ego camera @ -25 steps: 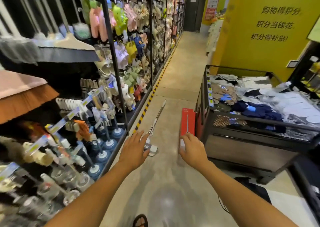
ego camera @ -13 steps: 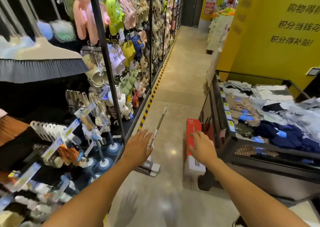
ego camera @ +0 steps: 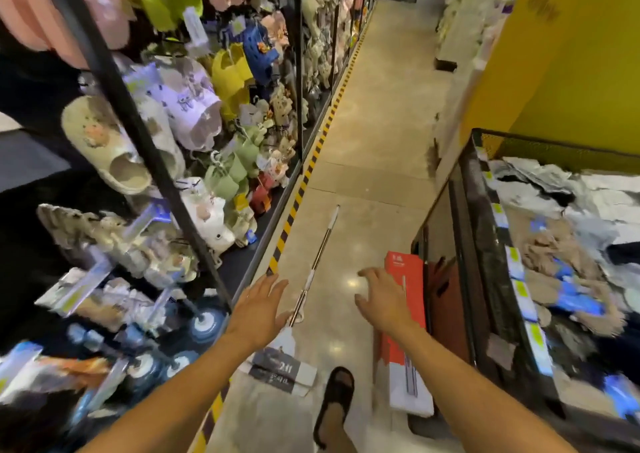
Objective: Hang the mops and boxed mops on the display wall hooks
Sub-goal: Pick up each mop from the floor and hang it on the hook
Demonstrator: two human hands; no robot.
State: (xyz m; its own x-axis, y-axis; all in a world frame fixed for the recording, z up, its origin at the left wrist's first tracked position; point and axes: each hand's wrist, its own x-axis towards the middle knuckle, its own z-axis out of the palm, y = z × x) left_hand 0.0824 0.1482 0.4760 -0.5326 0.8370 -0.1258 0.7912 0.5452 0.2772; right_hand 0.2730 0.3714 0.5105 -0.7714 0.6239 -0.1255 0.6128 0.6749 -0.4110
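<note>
Stepped closer: left hand [ego camera: 258,309] and right hand [ego camera: 382,297], both spread, empty, flank mop pole [ego camera: 320,252]; grip mid-shaft for balance.

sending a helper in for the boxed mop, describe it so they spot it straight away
Find the black wire bin of clothes on the right. On the floor along its side lies the boxed mop, a long flat carton. Unlike the bare metal-handled mop lying to its left, it is red at the far end and white at the near end.
</note>
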